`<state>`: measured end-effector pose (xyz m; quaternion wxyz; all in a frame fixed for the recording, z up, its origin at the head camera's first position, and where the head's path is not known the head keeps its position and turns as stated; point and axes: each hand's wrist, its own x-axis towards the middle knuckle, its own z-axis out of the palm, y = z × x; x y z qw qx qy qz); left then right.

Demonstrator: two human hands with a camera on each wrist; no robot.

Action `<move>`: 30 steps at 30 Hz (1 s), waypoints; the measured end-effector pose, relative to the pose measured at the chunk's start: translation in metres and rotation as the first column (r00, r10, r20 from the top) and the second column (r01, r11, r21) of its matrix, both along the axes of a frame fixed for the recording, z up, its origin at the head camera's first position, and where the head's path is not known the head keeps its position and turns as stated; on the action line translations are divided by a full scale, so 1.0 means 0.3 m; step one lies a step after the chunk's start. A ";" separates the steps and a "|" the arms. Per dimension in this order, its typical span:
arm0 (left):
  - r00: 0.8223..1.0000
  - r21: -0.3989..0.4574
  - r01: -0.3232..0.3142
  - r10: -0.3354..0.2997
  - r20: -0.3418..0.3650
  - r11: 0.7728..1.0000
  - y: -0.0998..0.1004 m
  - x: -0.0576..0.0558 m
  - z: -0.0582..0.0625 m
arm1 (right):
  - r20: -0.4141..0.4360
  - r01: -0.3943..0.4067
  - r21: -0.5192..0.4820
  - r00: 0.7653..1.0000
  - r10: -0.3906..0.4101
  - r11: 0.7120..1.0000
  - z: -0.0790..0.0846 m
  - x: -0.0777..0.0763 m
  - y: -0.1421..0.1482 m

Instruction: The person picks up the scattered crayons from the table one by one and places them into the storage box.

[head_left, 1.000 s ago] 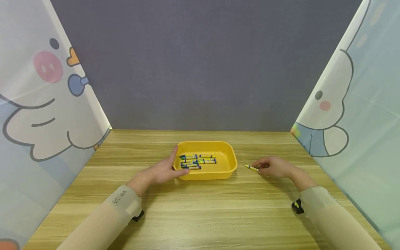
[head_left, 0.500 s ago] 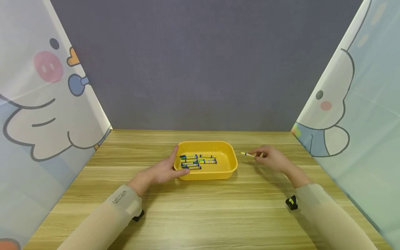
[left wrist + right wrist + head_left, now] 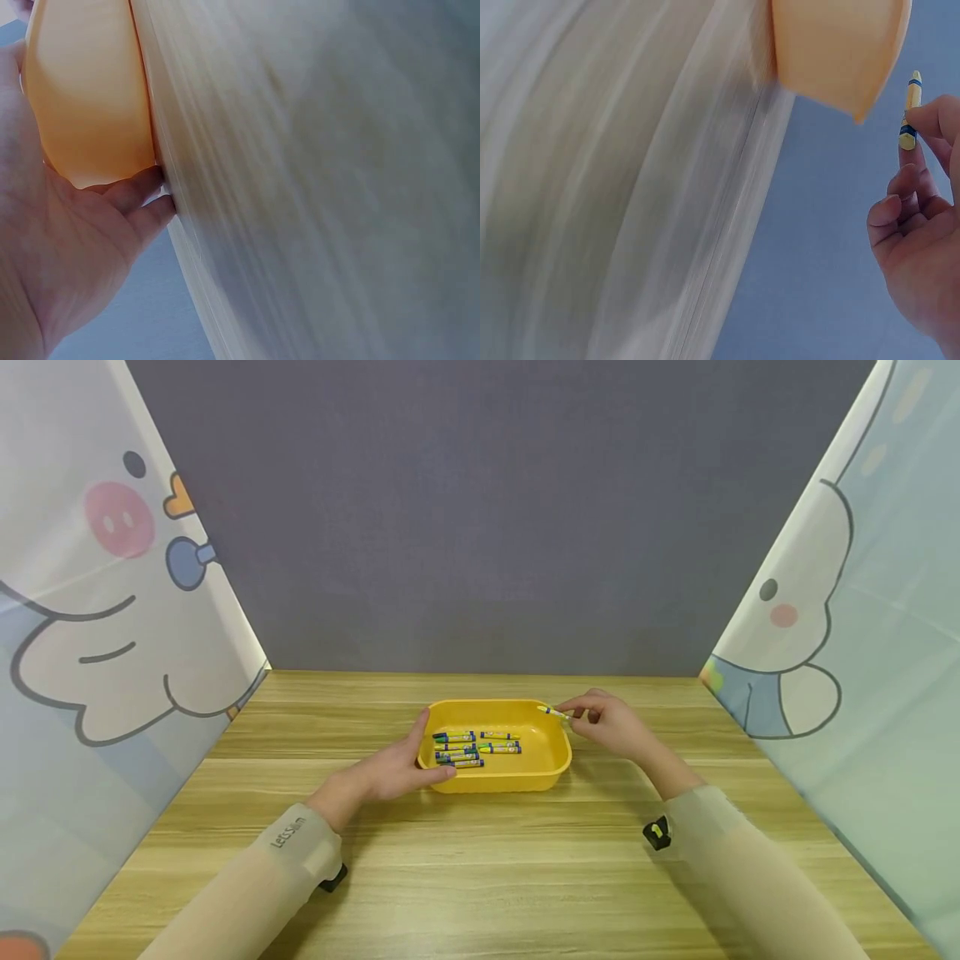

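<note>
My left hand (image 3: 386,770) holds the left end of a yellow plastic basket (image 3: 502,784), thumb over the front rim. In the left wrist view its other fingers (image 3: 135,191) lie along the basket's outer end, tips down at the table. Between thumb and fingertips my right hand (image 3: 613,725) pinches a yellow crayon (image 3: 552,712) with blue bands. That crayon is raised over the basket's right rear rim, its tip pointing left. Inside the basket, mostly toward the left, lie several crayons (image 3: 459,756) in yellow and blue wrappers, some with green tips.
The basket stands on a wood-grain table (image 3: 480,868). A dark grey panel (image 3: 480,527) rises behind it, and cartoon-printed cloths (image 3: 97,635) flank both sides. Each sleeve cuff has a small black device (image 3: 657,833) under it.
My right hand has lifted the yellow crayon off the table and carried it left and back, up to the basket's right rim. My left hand has stayed on the basket.
</note>
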<state>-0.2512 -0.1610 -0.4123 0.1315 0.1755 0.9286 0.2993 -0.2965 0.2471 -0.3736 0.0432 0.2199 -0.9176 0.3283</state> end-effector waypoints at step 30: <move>1.000 -0.001 0.001 -0.001 -0.006 1.000 -0.003 -0.004 0.002 | 0.026 -0.157 0.059 0.988 0.155 0.986 -0.084 -0.034 -0.270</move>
